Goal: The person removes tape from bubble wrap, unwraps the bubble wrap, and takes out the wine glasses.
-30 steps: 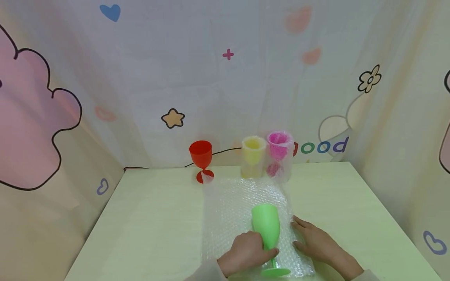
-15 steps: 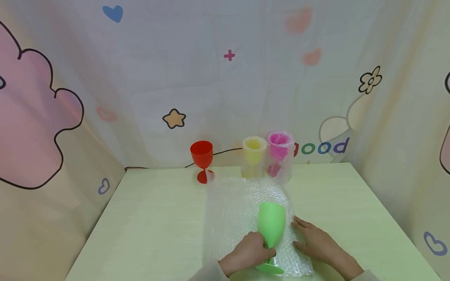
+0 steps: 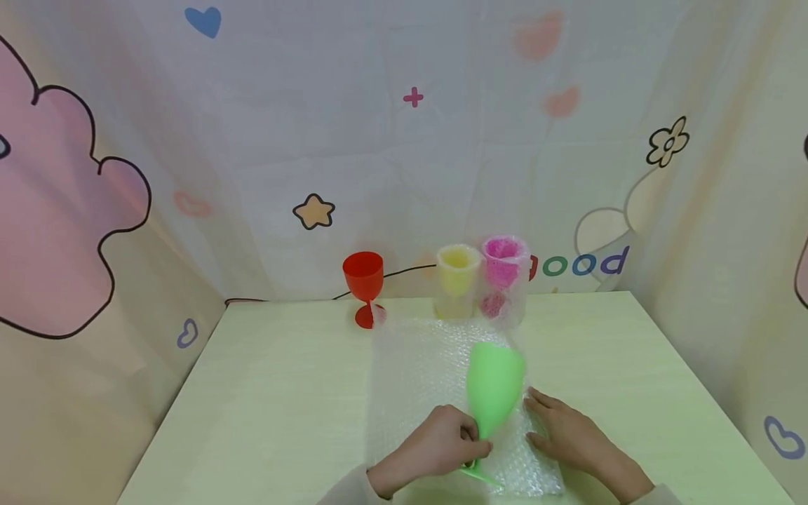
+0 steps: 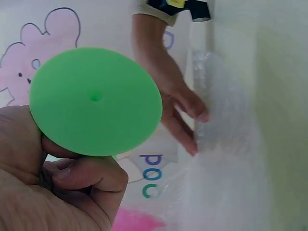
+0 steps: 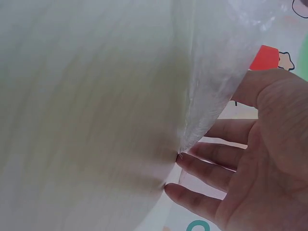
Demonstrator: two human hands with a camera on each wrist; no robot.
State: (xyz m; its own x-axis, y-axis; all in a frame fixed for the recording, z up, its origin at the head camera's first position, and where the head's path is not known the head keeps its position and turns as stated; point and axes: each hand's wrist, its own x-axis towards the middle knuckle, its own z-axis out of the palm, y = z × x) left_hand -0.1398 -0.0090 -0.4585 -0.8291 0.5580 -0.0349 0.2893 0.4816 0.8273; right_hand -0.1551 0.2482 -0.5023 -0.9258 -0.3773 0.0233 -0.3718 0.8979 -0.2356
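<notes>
A light green plastic goblet [image 3: 494, 382] leans over a sheet of bubble wrap [image 3: 413, 375], bowl upward and tilted slightly right. My left hand [image 3: 438, 438] grips it by the stem. In the left wrist view the round green base [image 4: 96, 120] faces the camera, above the curled fingers [image 4: 96, 180]. Along the right edge of the sheet lies my right hand [image 3: 571, 435], its fingers extended. The right wrist view shows those fingertips [image 5: 185, 161] touching the table by the wrap's edge [image 5: 211, 82], with the thumb partly behind the film.
At the back stands a red goblet [image 3: 364, 277], a corner of the wrap overlapping its foot. Beside it to the right are a yellow goblet [image 3: 457, 277] and a pink goblet [image 3: 505, 266], both in bubble wrap. A printed curtain [image 3: 353, 140] hangs behind the pale table [image 3: 271, 393].
The left hand has tilted the green goblet, its bowl shifting right and upward and its base moving left. The right hand stays in place at the wrap's edge.
</notes>
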